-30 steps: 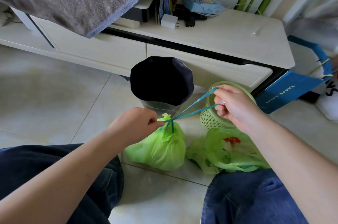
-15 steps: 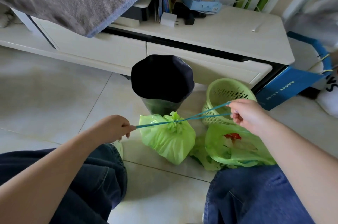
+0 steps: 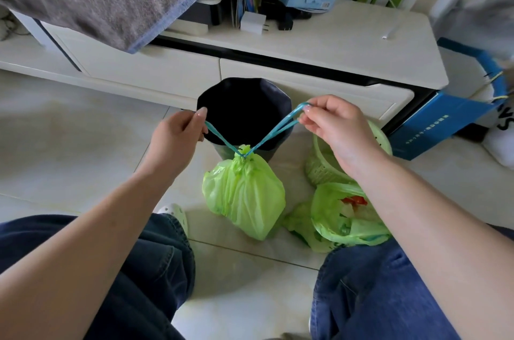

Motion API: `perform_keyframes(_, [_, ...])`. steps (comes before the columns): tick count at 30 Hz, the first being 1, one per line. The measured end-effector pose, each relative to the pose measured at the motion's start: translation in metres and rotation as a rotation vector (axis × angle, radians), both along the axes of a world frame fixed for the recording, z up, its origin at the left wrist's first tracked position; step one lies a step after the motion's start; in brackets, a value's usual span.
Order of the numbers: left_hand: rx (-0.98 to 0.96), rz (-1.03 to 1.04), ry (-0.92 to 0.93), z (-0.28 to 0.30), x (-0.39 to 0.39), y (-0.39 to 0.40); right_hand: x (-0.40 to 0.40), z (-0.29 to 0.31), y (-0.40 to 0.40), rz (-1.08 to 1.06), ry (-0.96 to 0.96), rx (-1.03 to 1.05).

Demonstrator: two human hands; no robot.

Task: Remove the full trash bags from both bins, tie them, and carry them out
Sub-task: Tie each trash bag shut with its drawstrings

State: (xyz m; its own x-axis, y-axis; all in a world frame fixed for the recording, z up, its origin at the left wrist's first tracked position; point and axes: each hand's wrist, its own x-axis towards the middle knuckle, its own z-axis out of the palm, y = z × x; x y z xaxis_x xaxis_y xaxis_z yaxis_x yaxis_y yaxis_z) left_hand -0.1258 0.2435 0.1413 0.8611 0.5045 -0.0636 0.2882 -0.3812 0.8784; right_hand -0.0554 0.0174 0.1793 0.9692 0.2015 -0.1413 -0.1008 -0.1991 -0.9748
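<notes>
Drawstring ends (image 3: 267,136) run up in a V from the cinched neck of the green trash bag (image 3: 244,195) and that's the relation we key on: the bag hangs or rests low, centred between our knees on the tile floor (image 3: 69,145), with the neck directly below and midway between both hands, so neither hand is nearer. Left hand (image 3: 178,139) pinches the left strand up and to the left, grip clenched thumb-to-finger on the string. Right hand (image 3: 333,128) pinches the looped right strand, grip likewise closed on it, other fingers loosely curled. Strands look taut. Behind the neck stands the dark bin (image 3: 244,109), emptied. Second green bag (image 3: 345,217) lies open-mouthed by our right knee, untied, just in front of the green mesh bin (image 3: 322,170). We judge the next move is crossing the strands for a knot, then the second bag.
</notes>
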Motion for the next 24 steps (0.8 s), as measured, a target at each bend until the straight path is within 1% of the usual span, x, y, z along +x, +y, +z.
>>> perform_keyframes(1, [0.053, -0.023, -0.019, 0.002, 0.002, -0.003, 0.0, -0.001, 0.001, 0.028, -0.037, -0.036])
perform_keyframes(3, [0.102, -0.052, -0.045, 0.003, 0.005, -0.008, -0.001, -0.004, -0.001, 0.116, -0.115, -0.176])
perform_keyframes(7, [0.167, -0.064, -0.122, 0.006, 0.008, -0.017, 0.0, -0.015, -0.015, 0.291, -0.153, -0.433])
perform_keyframes(10, [0.142, -0.125, -0.225, 0.019, 0.008, -0.033, 0.001, -0.022, -0.034, 0.275, -0.17, -0.551])
perform_keyframes(12, [0.188, -0.25, -0.299, 0.029, 0.005, -0.048, 0.001, -0.02, -0.05, 0.232, -0.149, -0.583])
perform_keyframes(13, [0.268, -0.343, -0.352, 0.034, 0.003, -0.056, 0.001, -0.019, -0.058, 0.211, -0.131, -0.581])
perform_keyframes(15, [0.543, -0.525, -0.442, 0.041, 0.001, -0.069, -0.002, -0.017, -0.078, 0.174, -0.101, -0.579])
perform_keyframes(16, [0.696, -0.577, -0.463, 0.044, 0.002, -0.074, -0.005, -0.015, -0.088, 0.157, -0.09, -0.589])
perform_keyframes(17, [0.808, -0.598, -0.458, 0.047, 0.005, -0.077, -0.009, -0.014, -0.099, 0.142, -0.081, -0.602])
perform_keyframes(18, [0.862, -0.595, -0.433, 0.052, 0.007, -0.078, -0.013, -0.014, -0.109, 0.133, -0.073, -0.617])
perform_keyframes(19, [0.862, -0.579, -0.408, 0.057, 0.01, -0.079, -0.017, -0.014, -0.12, 0.131, -0.062, -0.639])
perform_keyframes(22, [0.727, -0.552, -0.393, 0.067, 0.017, -0.086, -0.031, -0.018, -0.152, 0.175, 0.01, -0.775])
perform_keyframes(24, [0.688, -0.619, -0.391, 0.063, 0.019, -0.102, -0.042, -0.024, -0.171, 0.194, 0.048, -0.86])
